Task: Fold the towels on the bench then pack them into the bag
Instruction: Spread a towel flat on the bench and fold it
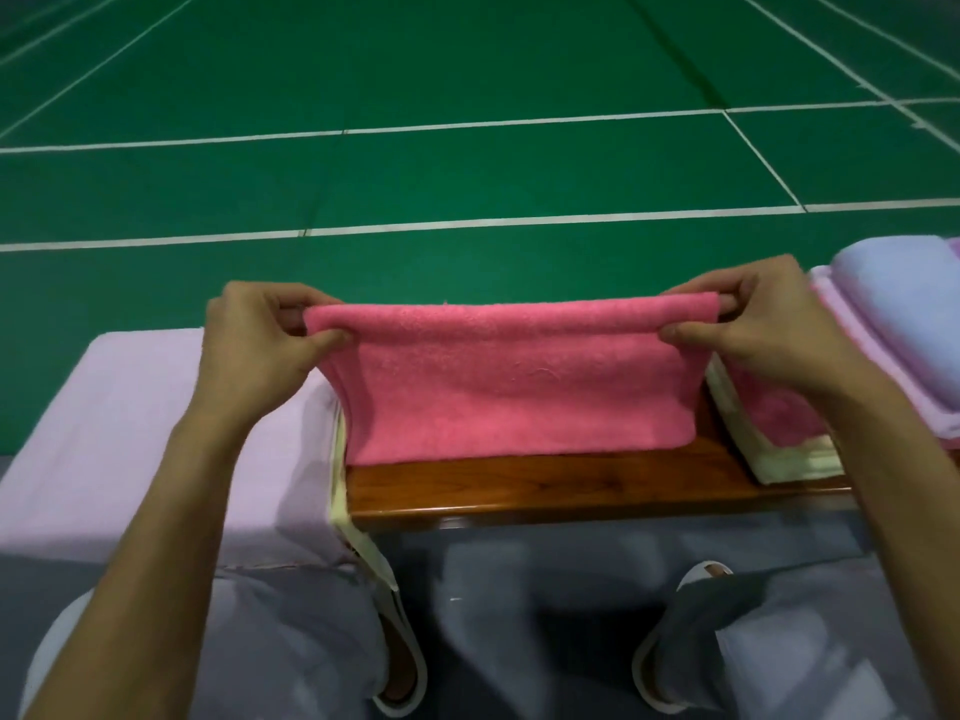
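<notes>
Pink towel (514, 376) hanging doubled over wooden bench (545, 485), lower edge touching seat. Left hand (260, 345) pinching top left corner, thumb and fingers clamped on fold. Right hand (753, 324) pinching top right corner likewise. Lilac towel (130, 433) lying spread at left, draping off bench. Folded stack (779, 433) sitting at right; lavender pile (909, 324) lying just beyond. Green court floor (467, 70) stretching behind.

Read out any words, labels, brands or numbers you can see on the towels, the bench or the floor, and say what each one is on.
None: no text can be read anywhere. The pink towel, pinched by the left hand and right hand, shows no label; the bench is plain wood; the green floor bears only white lines.
</notes>
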`<action>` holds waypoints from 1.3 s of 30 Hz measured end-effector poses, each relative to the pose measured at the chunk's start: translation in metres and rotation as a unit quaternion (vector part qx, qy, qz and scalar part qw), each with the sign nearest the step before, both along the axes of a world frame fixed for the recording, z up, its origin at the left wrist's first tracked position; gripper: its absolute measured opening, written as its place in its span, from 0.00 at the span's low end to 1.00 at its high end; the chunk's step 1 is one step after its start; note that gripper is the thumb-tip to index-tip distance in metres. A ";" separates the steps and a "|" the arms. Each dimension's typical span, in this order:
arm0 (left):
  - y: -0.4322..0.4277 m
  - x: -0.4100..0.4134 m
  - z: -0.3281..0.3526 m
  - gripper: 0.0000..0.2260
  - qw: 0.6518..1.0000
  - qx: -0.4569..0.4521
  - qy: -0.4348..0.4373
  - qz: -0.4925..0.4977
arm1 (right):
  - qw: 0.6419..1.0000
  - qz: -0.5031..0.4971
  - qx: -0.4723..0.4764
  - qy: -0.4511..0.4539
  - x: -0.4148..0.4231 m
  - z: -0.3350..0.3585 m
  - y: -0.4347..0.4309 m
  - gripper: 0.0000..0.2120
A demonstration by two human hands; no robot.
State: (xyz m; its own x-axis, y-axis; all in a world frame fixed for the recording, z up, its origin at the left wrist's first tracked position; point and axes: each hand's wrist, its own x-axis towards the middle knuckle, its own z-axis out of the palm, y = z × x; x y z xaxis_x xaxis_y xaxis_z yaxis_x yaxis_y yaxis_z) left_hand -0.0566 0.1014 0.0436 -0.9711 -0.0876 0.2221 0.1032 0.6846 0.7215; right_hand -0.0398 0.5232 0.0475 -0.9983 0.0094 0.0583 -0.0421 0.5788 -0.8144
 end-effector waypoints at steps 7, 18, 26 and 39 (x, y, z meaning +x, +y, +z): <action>0.040 -0.024 -0.015 0.11 0.988 0.083 0.117 0.051 | 0.964 -0.113 0.143 0.193 -0.025 -0.013 -0.024 0.07; 0.007 0.001 -0.037 0.16 0.981 -0.100 0.039 -0.163 | 0.954 0.078 0.272 0.100 -0.004 -0.031 -0.008 0.12; 0.005 0.016 -0.037 0.08 0.883 -0.202 -0.314 -0.285 | 0.785 0.178 0.557 -0.205 0.013 -0.030 -0.024 0.16; 0.130 0.003 -0.123 0.33 0.930 -0.308 -0.066 -0.187 | 0.909 0.155 0.386 -0.011 -0.003 -0.119 -0.125 0.35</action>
